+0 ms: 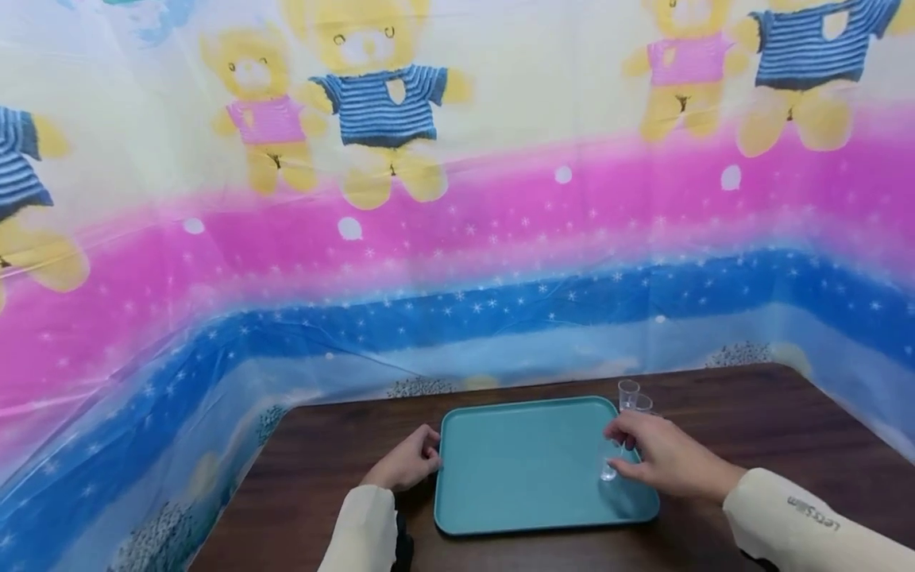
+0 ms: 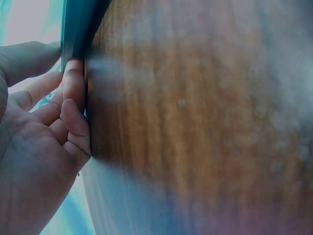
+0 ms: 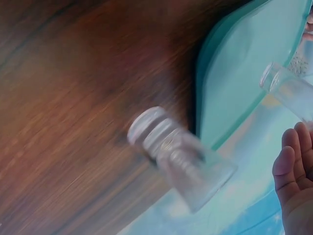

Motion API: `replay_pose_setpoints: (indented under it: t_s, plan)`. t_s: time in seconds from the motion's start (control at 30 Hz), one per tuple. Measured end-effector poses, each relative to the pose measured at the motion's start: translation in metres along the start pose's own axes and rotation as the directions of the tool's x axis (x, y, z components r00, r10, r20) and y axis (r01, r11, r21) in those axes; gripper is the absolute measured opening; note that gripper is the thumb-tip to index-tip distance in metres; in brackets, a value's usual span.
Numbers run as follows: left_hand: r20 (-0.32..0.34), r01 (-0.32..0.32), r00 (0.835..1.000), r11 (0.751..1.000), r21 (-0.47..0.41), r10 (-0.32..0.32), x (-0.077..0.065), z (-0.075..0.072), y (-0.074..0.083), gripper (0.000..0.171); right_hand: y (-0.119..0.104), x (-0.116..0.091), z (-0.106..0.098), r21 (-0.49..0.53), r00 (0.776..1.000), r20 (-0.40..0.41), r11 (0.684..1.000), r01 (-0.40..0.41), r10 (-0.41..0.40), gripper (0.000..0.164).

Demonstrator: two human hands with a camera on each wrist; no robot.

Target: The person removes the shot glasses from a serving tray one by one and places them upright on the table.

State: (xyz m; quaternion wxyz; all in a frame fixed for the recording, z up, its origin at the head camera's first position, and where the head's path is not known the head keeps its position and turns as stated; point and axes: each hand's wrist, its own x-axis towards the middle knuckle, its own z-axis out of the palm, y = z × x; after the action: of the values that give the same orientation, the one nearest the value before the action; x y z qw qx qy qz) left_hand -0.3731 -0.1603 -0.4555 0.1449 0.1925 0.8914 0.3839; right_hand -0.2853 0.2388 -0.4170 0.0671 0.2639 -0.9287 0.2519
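Note:
A teal rectangular tray (image 1: 529,461) lies on the table, its left rim held by the left hand (image 1: 410,461). In the left wrist view, that hand's thumb and curled fingers (image 2: 74,85) meet at the tray rim (image 2: 76,27). Over the tray's right side, the right hand (image 1: 658,451) pinches a small clear glass (image 1: 608,472), upright and low above the surface. The right wrist view shows this held glass (image 3: 291,93) beside the fingertips, in front of the tray. Another clear glass (image 3: 183,159) stands on the table beside the tray.
Just past the tray's right back corner stand two clear glasses, one (image 1: 628,392) behind the other (image 1: 643,403), which the right hand partly covers. The dark wooden table (image 1: 758,421) reaches back to a printed curtain (image 1: 457,238) with bears.

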Motion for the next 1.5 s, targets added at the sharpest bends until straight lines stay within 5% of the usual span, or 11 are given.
replay_pose_setpoints:
  t_s: [0.3,0.57,1.5]
  plan:
    - [0.016,-0.013,1.000,0.999,0.043,0.012,0.019,-0.015,0.022,0.030,0.004,-0.021,-0.035,-0.083,0.992,-0.128,0.997,-0.001,-0.010,0.023]
    - [0.027,0.020,0.999,0.999,0.041,-0.021,0.014,-0.022,0.023,0.031,-0.003,-0.041,-0.045,-0.090,0.991,-0.132,0.996,0.008,-0.020,0.023]
    - [0.072,0.036,0.997,0.999,0.026,-0.038,-0.013,-0.009,0.017,0.032,0.010,-0.105,-0.024,-0.060,0.990,-0.095,0.992,-0.114,0.108,0.025]
